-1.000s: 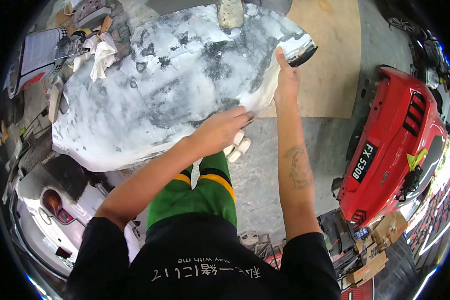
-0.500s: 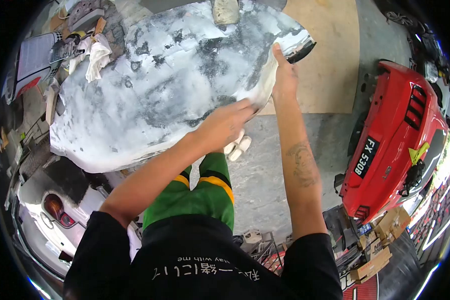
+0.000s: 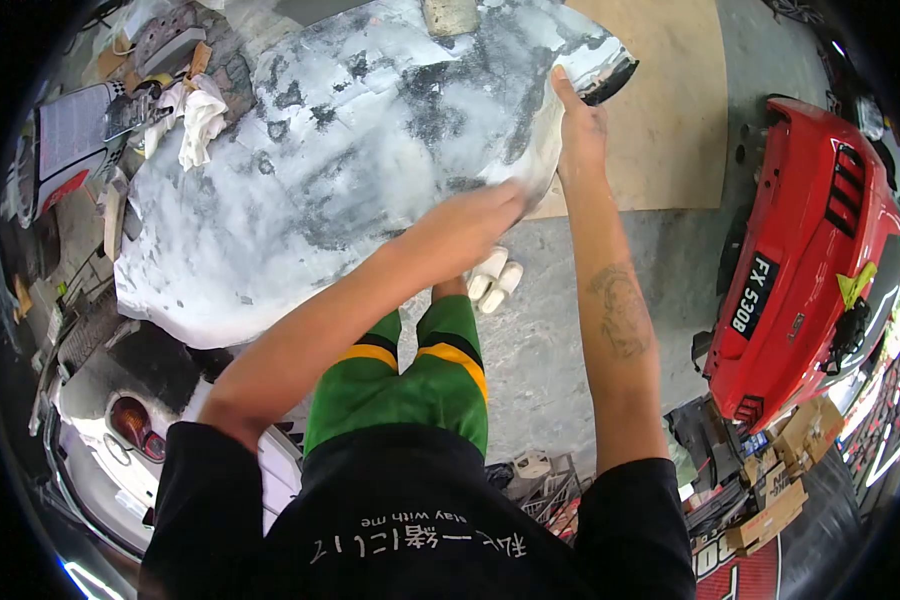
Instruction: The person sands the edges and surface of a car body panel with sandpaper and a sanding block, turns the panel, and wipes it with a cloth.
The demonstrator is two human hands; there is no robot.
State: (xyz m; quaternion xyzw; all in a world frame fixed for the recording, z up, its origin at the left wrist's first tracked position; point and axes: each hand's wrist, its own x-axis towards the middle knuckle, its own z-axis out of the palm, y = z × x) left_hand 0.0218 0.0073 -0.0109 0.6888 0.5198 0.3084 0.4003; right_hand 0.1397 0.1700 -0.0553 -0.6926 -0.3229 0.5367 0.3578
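A large curved panel [image 3: 350, 130], patched white, grey and black, fills the upper middle. My right hand [image 3: 582, 140] grips its right edge near the dark tip, with the thumb on top and the other fingers hidden. On the panel's near right edge lies my left hand [image 3: 475, 222], closed, its fingers bent together and blurred by motion. Whatever it holds, if anything, is too small or hidden to make out. A rough pale block [image 3: 451, 16] rests on the panel's far edge.
A brown board [image 3: 665, 110] lies on the floor beyond the panel. White slippers [image 3: 496, 280] are below my left hand. A red car bumper [image 3: 795, 270] stands at the right, above cardboard boxes [image 3: 770, 515]. At the left are a white rag [image 3: 202, 120] and a white car part [image 3: 100, 430].
My left hand has slid a little up and right along the panel's edge. My right hand keeps its grip. The whole view has shifted slightly.
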